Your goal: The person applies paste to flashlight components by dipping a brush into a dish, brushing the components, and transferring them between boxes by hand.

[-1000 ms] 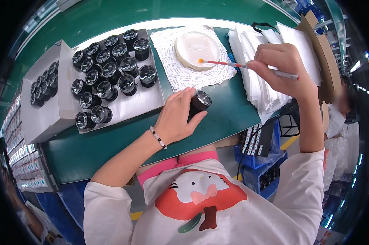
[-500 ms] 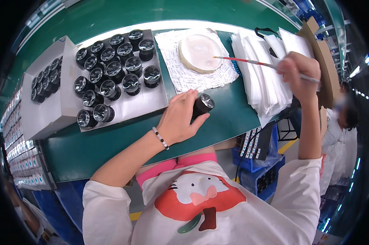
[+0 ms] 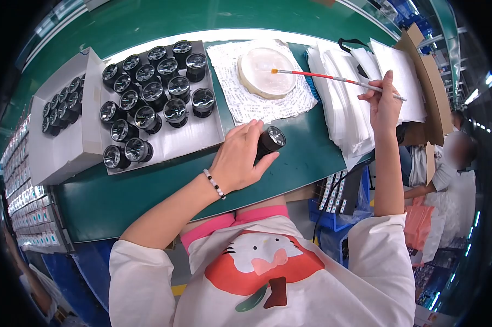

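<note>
My left hand [image 3: 239, 156] is wrapped round a black flashlight head [image 3: 272, 139] with a clear lens and shiny reflector, standing on the green table. My right hand [image 3: 384, 98] holds a thin paintbrush [image 3: 322, 77] with a red and silver handle. Its orange bristles are over the round white dish [image 3: 257, 61], and I cannot tell whether they touch the surface. Beneath the dish lies a printed paper sheet [image 3: 240, 106]. Left of it, several similar black flashlight heads [image 3: 175, 111] stand in a shallow white box [image 3: 199, 136].
A second white box [image 3: 55, 158] with more black parts stands at far left. Right of the dish are stacked white sheets [image 3: 344, 109] and a cardboard box [image 3: 434, 92]. Blue crates [image 3: 328, 218] sit below the table [image 3: 306, 152]. Another person [image 3: 453, 163] is at the right.
My right hand has moved left and slightly down, turning the brush so its bristles lie further left over the dish. My left hand stays on the flashlight head.
</note>
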`<state>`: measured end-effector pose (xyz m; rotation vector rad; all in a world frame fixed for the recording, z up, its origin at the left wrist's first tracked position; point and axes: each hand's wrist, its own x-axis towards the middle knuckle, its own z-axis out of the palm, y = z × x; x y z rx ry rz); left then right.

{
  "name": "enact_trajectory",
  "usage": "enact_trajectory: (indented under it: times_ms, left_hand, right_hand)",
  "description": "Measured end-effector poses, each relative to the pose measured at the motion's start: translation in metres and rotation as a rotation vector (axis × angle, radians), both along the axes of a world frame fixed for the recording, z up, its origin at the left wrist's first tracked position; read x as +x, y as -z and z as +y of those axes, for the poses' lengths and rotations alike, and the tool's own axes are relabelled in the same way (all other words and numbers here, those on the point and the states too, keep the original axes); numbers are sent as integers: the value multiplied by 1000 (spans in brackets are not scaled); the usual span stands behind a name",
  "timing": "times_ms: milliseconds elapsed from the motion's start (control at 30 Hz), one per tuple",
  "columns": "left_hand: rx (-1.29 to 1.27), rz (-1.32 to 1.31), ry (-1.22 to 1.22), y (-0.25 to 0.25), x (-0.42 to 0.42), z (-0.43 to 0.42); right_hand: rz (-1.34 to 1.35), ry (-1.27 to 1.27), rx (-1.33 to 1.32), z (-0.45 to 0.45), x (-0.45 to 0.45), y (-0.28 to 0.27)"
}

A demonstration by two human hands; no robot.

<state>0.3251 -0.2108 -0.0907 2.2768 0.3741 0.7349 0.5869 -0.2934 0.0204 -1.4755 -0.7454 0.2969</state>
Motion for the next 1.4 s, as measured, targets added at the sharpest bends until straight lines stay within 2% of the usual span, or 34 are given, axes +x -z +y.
enact_trajectory:
  times_ms: [633, 933, 1133, 1400]
  left_hand:
    - [-5, 3, -1, 0, 1, 0]
    - [6, 11, -10, 0, 1, 0]
    - [9, 22, -9, -1, 1, 0]
    - [8, 22, -1, -1, 2, 1]
  right_hand:
    - [-124, -39, -56, 13, -12, 12]
    - [-411, -45, -93, 6, -18, 10]
    - [-500, -68, -78, 1, -12, 10]
    - [-491, -28, -62, -7, -20, -1]
